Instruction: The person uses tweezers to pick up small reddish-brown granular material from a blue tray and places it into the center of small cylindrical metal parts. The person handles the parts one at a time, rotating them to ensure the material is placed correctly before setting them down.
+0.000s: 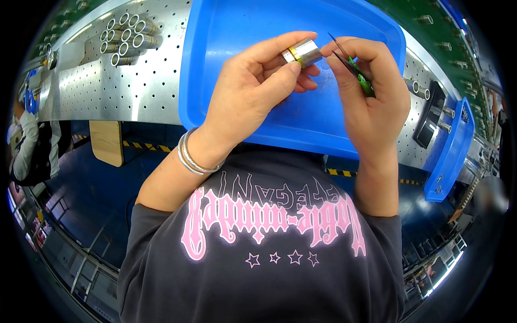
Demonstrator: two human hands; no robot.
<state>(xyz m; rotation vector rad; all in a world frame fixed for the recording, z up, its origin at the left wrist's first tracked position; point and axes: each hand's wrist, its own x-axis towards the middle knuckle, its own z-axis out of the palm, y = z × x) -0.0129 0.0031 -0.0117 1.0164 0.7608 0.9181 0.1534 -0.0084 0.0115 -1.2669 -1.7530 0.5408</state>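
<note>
In my left hand (pixel 250 81) I hold a short silver metal cylinder (pixel 308 53) with a yellow band around it, gripped between thumb and fingers over a blue tray (pixel 215 16). My right hand (pixel 371 75) is closed around green-handled scissors (pixel 365 85), whose slim dark blades point up and left, apart from each other. The right thumb and forefinger tips come close to the cylinder's right end. Whether they pinch anything small there cannot be made out.
Several metal tubes (pixel 126 37) lie grouped on the perforated metal table (pixel 161 64) at left. To the right are more tubes (pixel 418 89), a black flat device (pixel 430 121) and a smaller blue tray (pixel 437 175) with small parts. Another person's sleeve (pixel 26 145) shows at far left.
</note>
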